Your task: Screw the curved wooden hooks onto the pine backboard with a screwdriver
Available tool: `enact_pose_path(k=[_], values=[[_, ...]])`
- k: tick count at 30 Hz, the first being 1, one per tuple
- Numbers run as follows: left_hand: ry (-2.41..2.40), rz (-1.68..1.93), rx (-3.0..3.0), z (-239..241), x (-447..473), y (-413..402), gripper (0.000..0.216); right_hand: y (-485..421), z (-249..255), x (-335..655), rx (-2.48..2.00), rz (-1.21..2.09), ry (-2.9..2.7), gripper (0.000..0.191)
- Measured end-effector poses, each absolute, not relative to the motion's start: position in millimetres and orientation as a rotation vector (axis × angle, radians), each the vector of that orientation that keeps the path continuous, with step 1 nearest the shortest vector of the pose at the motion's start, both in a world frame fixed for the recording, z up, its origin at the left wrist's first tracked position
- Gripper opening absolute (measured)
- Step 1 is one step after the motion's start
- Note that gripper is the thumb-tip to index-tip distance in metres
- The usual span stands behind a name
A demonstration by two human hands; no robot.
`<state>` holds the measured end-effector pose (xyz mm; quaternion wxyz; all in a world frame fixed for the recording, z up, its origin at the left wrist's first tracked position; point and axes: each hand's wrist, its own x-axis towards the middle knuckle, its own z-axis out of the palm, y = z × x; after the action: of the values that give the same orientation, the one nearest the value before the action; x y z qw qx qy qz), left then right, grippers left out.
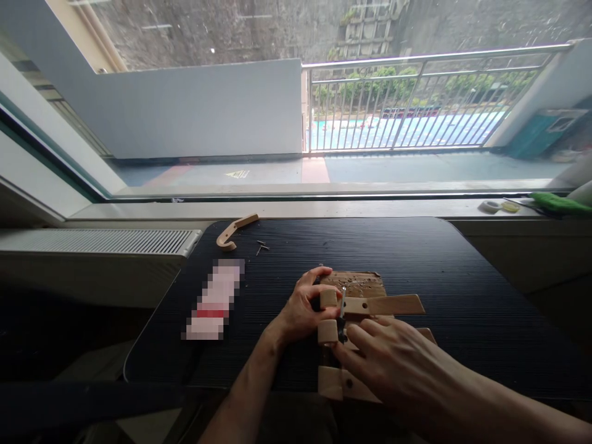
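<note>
Board: pitted brown wood (pixel 356 283), peppered with small holes toward its far end; it lies on the black table (pixel 462 296), at the near edge in front of you, under both your hands.
Upper hook: pale, smooth wood (pixel 393 304), lying across the board; its curled end is on your left, its straight arm runs right past the board's edge, and dark holes mark the arm.
Middle hook: same pale wood (pixel 327 332), its curl just nearer you; your right hand covers most of its arm, and the tip shows beyond.
Lower hook: nearest you (pixel 330 382), broad curl to the left, one dark hole in view.
Left hand: yours (pixel 303 302), closed around the upper hook's curl, fingers bent on its far side and thumb on its near side.
Right hand: yours (pixel 383 354), palm down over the hooks, fingers curled at the tool's dark part; you cannot tell from here how firmly they grip.
Tool: slim metal shaft (pixel 343 302) with a dark lower part, standing between your hands beside the curls.
Loose hook: bent pale wood (pixel 226 237) with dark holes, at the table's far left.
Screws: a few (pixel 262 246), scattered just beside it.
Packet: pixelated, pink and red (pixel 217 290), left of your left hand.
</note>
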<state>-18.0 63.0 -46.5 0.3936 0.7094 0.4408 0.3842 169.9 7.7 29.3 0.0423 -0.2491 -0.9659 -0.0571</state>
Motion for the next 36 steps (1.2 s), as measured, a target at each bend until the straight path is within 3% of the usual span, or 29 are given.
enact_pose_path(k=[7,13,16,36], values=[[1.14,0.955,1.776,-42.7,-18.1,60.9,0.022,6.1,23.5,164.6,-0.648,-0.463,-2.949,0.017],[1.121,0.963,1.784,-42.9,-18.6,61.7,0.024,29.3,68.3,182.3,-0.834,0.003,-2.758,0.017],[1.124,0.957,1.771,-44.7,-18.4,62.4,0.024,42.8,87.1,186.9,-1.002,0.139,-2.669,0.006],[1.129,0.946,1.781,-42.6,-18.4,61.9,0.024,61.3,86.3,180.7,-1.077,0.177,-2.813,0.01]])
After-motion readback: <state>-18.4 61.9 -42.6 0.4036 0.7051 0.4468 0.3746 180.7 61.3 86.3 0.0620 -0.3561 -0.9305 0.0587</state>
